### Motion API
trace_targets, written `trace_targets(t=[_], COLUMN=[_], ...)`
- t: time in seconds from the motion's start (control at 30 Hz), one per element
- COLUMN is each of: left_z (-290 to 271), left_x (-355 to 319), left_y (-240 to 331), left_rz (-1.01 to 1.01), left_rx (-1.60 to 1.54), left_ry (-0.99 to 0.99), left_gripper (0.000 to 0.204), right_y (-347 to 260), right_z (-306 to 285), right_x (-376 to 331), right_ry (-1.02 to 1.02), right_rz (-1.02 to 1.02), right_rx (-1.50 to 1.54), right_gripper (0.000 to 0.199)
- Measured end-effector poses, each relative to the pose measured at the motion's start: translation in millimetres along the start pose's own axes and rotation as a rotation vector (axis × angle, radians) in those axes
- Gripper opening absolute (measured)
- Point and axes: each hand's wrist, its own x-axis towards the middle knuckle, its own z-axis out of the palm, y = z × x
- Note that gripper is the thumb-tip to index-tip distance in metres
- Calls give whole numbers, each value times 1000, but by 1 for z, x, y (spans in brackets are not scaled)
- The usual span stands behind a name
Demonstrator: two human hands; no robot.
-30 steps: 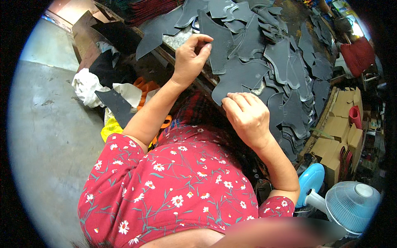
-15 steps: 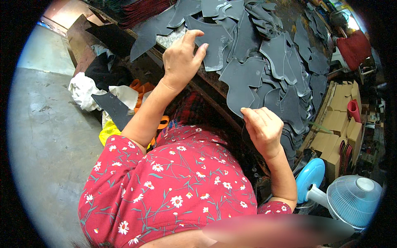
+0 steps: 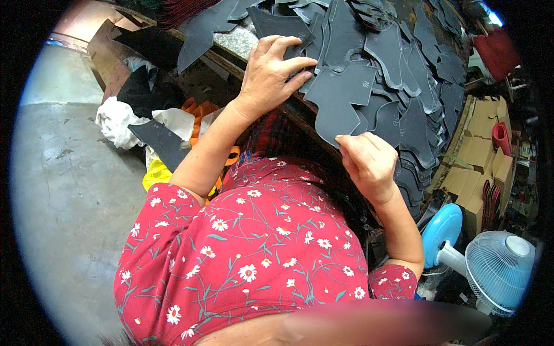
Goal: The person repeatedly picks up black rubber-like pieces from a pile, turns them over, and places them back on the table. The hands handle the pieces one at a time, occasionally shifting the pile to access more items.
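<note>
Dark grey, flat, smooth cut-out pieces lie in overlapping heaps on the worktable; I cannot tell their material. One curved grey piece is on top at the near edge. My right hand pinches its rounded lower tip between thumb and fingers. My left hand has its fingers apart, with thumb and fingertips beside the same piece's upper left edge; whether they touch it is unclear. Just beyond the left hand lies another angular grey piece.
A speckled pale slab shows at the table's left part. White cloth, orange straps and a loose grey piece sit to the left. Cardboard boxes and a blue fan stand to the right. Dark red sheets lie at the far left.
My left hand has moved right, toward the curved piece's upper edge. My right hand keeps its pinch on the lower tip. The view has shifted slightly.
</note>
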Motion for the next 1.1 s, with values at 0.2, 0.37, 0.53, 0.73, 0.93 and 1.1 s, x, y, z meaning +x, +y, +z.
trace_targets(t=[0.2, 0.37, 0.53, 0.73, 0.93, 1.1], left_z=[0, 1, 4, 6, 5, 7], left_x=[3, 4, 6, 5, 6, 5], left_y=[4, 9, 7, 5, 5, 4], left_rz=[9, 31, 35, 2, -7, -14], left_rx=[-7, -5, -37, -61, -66, -82], left_ry=[53, 106, 76, 57, 54, 65], left_gripper=[25, 29, 27, 26, 26, 26], right_y=[14, 76, 128, 165, 157, 147], right_z=[-25, -39, -33, -47, -55, -38], right_x=[5, 27, 29, 18, 20, 15], right_ry=[-68, 38, -4, 12, 72, -61], right_rz=[75, 194, 238, 478, 583, 343], right_rx=[9, -469, -658, -679, -585, -798], right_gripper=[27, 47, 45, 36, 58, 66])
